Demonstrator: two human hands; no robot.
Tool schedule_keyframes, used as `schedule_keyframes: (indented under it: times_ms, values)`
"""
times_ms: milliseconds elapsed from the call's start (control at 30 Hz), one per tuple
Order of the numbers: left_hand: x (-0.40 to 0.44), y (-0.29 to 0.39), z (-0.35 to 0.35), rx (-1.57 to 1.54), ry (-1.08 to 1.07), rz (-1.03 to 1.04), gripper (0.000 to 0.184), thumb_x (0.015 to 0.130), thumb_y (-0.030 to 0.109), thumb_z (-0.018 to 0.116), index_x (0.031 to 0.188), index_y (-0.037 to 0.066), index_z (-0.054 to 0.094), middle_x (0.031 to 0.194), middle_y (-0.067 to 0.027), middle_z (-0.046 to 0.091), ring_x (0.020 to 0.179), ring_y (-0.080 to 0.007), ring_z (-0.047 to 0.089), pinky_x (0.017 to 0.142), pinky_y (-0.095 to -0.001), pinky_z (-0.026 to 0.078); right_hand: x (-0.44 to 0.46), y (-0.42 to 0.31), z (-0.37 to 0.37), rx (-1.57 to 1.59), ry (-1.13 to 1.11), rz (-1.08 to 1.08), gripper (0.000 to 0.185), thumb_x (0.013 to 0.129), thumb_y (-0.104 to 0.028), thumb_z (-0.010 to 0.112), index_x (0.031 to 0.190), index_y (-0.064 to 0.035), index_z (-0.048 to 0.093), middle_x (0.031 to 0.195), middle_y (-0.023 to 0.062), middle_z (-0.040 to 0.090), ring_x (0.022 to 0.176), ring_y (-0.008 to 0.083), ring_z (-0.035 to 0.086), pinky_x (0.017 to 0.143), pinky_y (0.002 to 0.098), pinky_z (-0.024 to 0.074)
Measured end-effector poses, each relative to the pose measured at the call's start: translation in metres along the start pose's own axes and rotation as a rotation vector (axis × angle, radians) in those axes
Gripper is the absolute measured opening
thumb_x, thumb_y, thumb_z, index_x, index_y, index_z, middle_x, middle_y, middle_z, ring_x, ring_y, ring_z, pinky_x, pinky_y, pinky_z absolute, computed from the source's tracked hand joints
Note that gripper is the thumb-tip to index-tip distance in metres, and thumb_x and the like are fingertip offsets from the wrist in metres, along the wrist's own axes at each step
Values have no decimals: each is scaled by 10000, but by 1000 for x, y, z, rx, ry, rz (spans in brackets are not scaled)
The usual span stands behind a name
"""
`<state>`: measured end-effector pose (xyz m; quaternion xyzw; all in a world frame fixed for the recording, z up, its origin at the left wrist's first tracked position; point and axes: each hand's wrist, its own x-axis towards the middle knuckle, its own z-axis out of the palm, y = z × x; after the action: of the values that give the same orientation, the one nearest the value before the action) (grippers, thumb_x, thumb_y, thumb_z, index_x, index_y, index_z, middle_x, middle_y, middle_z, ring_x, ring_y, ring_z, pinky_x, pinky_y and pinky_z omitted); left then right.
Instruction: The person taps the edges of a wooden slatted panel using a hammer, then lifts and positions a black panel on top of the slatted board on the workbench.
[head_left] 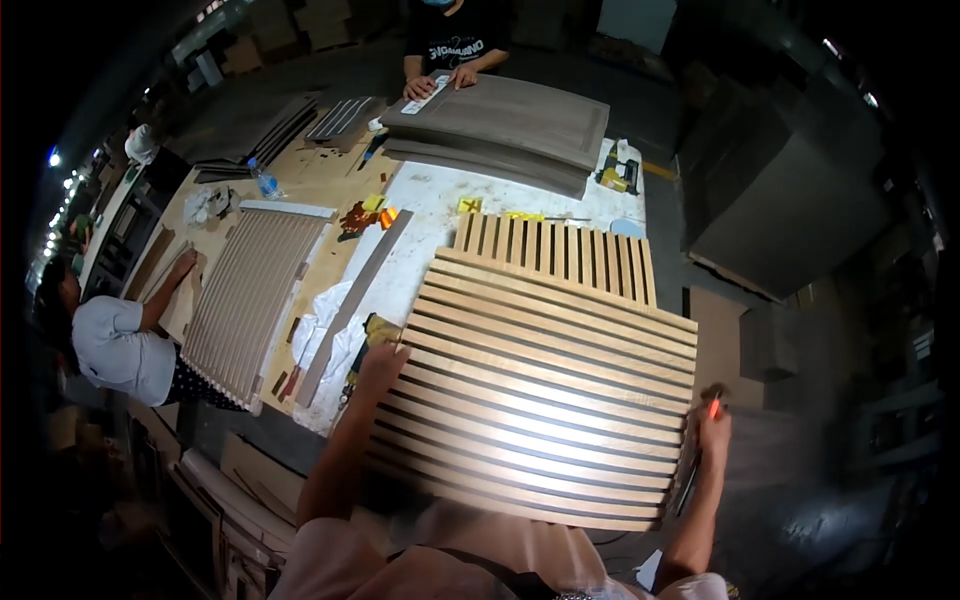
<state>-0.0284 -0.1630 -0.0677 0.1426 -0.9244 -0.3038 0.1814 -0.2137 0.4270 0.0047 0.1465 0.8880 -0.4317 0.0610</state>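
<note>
A light wooden slatted panel (540,390) with dark gaps lies in front of me, its near edge close to my body and a bright glare on its lower half. My left hand (383,366) grips this panel's left edge, fingers partly hidden. Just off the right edge, my right hand (714,436) is closed around a small tool with an orange part (713,408); its kind is unclear. A second slatted panel (560,250), its slats running the other way, shows beyond the first one.
Dark panels (510,120) are stacked at the far end, where a co-worker's hands rest. A grey slatted panel (255,290) lies left, beside another person. On the table (440,190) are a long strip (355,300), a bottle (265,182) and a yellow power tool (618,172).
</note>
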Motion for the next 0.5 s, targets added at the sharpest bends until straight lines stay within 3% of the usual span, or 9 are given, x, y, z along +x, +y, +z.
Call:
schedule_keyframes:
  times_ms: [33, 67, 133, 167, 267, 333, 400, 467, 500]
  values:
    - [-7, 19, -16, -95, -111, -242, 369, 877, 311, 587, 694, -10, 584, 588, -145, 542, 559, -200, 538, 573, -381, 420, -3, 29, -3, -269, 198, -177, 235, 849, -213, 562, 861, 21, 576, 675, 169, 582, 605, 273, 582, 572, 396, 453]
    - [-11, 29, -24, -193, -225, -482, 401, 885, 330, 576, 685, -17, 566, 555, -139, 499, 535, -190, 500, 562, -387, 405, -38, -2, -8, -242, 182, -42, 262, 833, -200, 581, 901, 53, 577, 815, 236, 590, 783, 352, 587, 723, 438, 450]
    - [-20, 26, -21, -291, -136, -418, 441, 882, 354, 576, 672, -29, 517, 532, -129, 413, 520, -179, 412, 538, -384, 378, -45, 63, -14, -329, 243, -122, 256, 834, -151, 595, 974, 59, 553, 856, 253, 590, 804, 367, 581, 740, 438, 449]
    - [-21, 32, -22, -313, -122, -428, 446, 881, 359, 577, 673, -30, 511, 535, -134, 404, 521, -179, 405, 533, -383, 375, -53, 92, -18, -464, 186, -90, 205, 869, -143, 584, 959, 39, 553, 782, 179, 601, 715, 295, 585, 669, 409, 467]
    - [-18, 14, -14, -257, -146, -310, 425, 899, 322, 575, 686, -33, 484, 557, -139, 387, 528, -167, 370, 514, -369, 344, -134, 32, -13, 254, -107, 149, 141, 905, -144, 564, 911, -3, 556, 711, 75, 580, 596, 179, 546, 538, 322, 451]
    - [-15, 13, -14, -328, -131, -217, 389, 920, 293, 571, 715, -28, 491, 569, -123, 378, 544, -157, 363, 518, -356, 340, -151, 40, -7, 222, -95, 196, 122, 928, -155, 544, 888, -40, 545, 660, 7, 536, 514, 93, 483, 440, 250, 384]
    - [-20, -8, -4, -432, -172, -193, 331, 943, 271, 549, 785, -19, 532, 578, -101, 399, 572, -134, 380, 536, -340, 359, -178, 15, 0, 214, 6, 223, 147, 920, -188, 561, 878, -51, 529, 624, 10, 500, 486, 97, 464, 405, 269, 368]
    - [-12, 4, -21, -433, -183, -117, 263, 947, 247, 547, 1009, -5, 590, 596, -88, 500, 591, -116, 441, 558, -311, 399, -188, 9, -3, 296, 11, 280, 161, 909, -204, 575, 898, -48, 535, 651, 20, 519, 502, 102, 474, 410, 261, 368]
    - [-9, 5, -33, -595, -293, -332, 420, 945, 234, 557, 1293, 11, 479, 683, -75, 600, 638, -90, 494, 588, -273, 421, -195, 14, -10, 131, 34, 203, 221, 900, -263, 563, 860, -47, 541, 613, 25, 521, 499, 128, 486, 445, 297, 393]
